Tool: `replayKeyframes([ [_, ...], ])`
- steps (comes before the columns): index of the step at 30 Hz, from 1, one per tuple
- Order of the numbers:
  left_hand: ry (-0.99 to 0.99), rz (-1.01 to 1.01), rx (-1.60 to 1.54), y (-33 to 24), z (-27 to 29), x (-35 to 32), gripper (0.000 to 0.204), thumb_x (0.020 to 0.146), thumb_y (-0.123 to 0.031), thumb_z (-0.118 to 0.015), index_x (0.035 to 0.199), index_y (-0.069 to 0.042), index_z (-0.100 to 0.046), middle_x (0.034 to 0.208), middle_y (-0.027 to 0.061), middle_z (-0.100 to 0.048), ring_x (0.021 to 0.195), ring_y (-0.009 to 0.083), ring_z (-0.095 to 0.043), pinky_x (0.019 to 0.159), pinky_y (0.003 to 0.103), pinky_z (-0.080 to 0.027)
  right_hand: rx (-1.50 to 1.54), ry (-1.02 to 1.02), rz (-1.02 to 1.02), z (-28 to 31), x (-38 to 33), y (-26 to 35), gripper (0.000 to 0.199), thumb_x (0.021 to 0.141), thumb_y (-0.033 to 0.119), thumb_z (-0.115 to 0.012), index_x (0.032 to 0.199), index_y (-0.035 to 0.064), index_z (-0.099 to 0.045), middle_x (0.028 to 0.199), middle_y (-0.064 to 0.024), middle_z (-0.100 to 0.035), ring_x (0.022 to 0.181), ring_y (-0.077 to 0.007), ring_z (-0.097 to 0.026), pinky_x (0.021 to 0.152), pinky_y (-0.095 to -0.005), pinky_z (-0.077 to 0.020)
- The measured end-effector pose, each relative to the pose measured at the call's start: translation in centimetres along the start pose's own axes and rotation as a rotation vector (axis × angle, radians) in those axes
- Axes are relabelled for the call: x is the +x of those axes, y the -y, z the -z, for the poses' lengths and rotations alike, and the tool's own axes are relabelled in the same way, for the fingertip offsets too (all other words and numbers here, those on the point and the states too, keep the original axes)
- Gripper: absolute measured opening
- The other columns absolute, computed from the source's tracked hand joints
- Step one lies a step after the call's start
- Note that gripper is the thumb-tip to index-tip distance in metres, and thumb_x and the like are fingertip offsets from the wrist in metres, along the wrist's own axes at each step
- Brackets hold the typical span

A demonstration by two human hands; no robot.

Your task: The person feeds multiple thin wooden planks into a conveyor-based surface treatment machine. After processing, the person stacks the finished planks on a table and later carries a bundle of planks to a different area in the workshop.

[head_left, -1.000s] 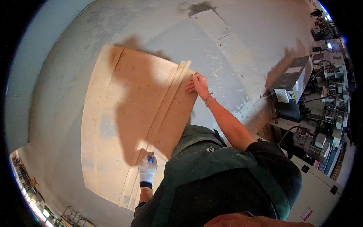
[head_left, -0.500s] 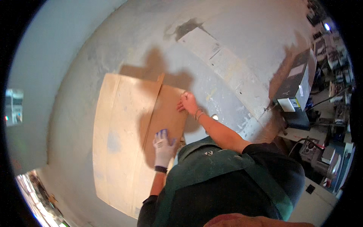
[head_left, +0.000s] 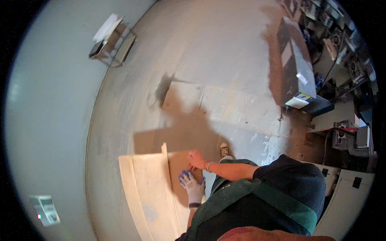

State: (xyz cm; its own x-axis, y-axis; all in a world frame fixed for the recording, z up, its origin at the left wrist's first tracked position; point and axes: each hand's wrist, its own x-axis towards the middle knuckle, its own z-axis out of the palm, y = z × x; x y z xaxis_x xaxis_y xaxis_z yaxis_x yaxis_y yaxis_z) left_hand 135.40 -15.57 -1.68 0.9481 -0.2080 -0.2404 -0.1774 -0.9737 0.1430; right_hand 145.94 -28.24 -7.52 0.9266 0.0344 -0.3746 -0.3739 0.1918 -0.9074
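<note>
A pale wooden panel (head_left: 152,184) is near, left of centre; the gloved left hand (head_left: 193,190) spreads its fingers over the panel's right side; the bare right hand (head_left: 196,160) bends at the far right corner, its grip impossible to tell; a wooden strip (head_left: 164,149) juts past the far edge.

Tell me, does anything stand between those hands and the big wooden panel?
Nothing visible does. The gloved left hand lies against the wooden panel, and the bare right hand is at its far right edge. The narrow wooden strip lies left of both hands.
</note>
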Motion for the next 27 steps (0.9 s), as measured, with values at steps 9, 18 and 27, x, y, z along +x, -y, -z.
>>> replayKeyframes([
  [9, 0.079, -0.003, -0.009, -7.5, 2.6, 11.6, 0.099, 0.077, -0.053, -0.068, 0.147, 0.005, -0.028, 0.155, 0.0275, -0.021, 0.144, 0.0510, -0.010, 0.117, 0.058, -0.009, -0.111, 0.056, 0.018, 9.5, 8.2, 6.1, 0.022, 0.095, 0.018, -0.043, 0.090, -0.0032, -0.050, 0.072, -0.0200, -0.067, 0.058, -0.0261, -0.070, 0.042, -0.0366, -0.0556],
  [18, 0.018, -0.168, -0.009, -15.7, 4.5, 26.8, 0.102, 0.076, -0.055, -0.067, 0.145, 0.007, -0.028, 0.155, 0.0292, -0.019, 0.143, 0.0510, -0.011, 0.118, 0.057, -0.009, -0.081, -0.086, 0.023, 20.7, 17.9, 14.4, 0.026, 0.092, 0.016, -0.047, 0.076, -0.0033, -0.055, 0.068, -0.0208, -0.067, 0.055, -0.0253, -0.070, 0.045, -0.0381, -0.0559],
  [27, -0.058, -0.279, -0.028, -28.6, 7.6, 40.2, 0.105, 0.078, -0.062, -0.065, 0.144, 0.011, -0.028, 0.153, 0.0310, -0.022, 0.143, 0.0512, -0.014, 0.116, 0.058, -0.011, -0.029, -0.144, 0.006, 34.9, 26.8, 21.2, 0.021, 0.095, 0.017, -0.045, 0.090, -0.0019, -0.052, 0.072, -0.0174, -0.068, 0.060, -0.0243, -0.070, 0.045, -0.0357, -0.0566],
])
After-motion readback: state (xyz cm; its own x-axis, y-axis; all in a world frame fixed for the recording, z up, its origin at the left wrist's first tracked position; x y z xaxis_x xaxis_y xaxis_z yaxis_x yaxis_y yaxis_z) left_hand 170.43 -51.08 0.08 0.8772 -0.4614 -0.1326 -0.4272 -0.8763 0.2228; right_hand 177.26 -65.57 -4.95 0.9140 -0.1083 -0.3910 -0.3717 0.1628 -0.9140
